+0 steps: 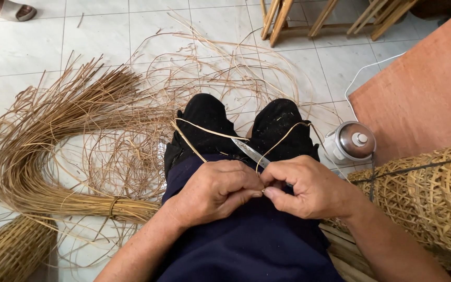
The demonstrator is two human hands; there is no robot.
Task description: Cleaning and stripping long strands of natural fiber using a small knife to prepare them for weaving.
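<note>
I see my left hand [216, 189] curled knuckles-up, pinching a rattan strip [204, 131]; my right hand [309, 188], just beside it, clamps a knife [250, 153] pointing away.

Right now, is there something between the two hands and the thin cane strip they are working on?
Nothing visible: left hand and right hand already pinch the cane strip directly, beside the knife blade.

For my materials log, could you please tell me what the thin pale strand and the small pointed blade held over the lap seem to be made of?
The thin pale strand looks like split rattan or cane: tan, matte, fibrous, bending in loops. The small pointed blade looks like bare metal, grey with a bright glint. Both meet where the left hand and right hand pinch together.
</note>
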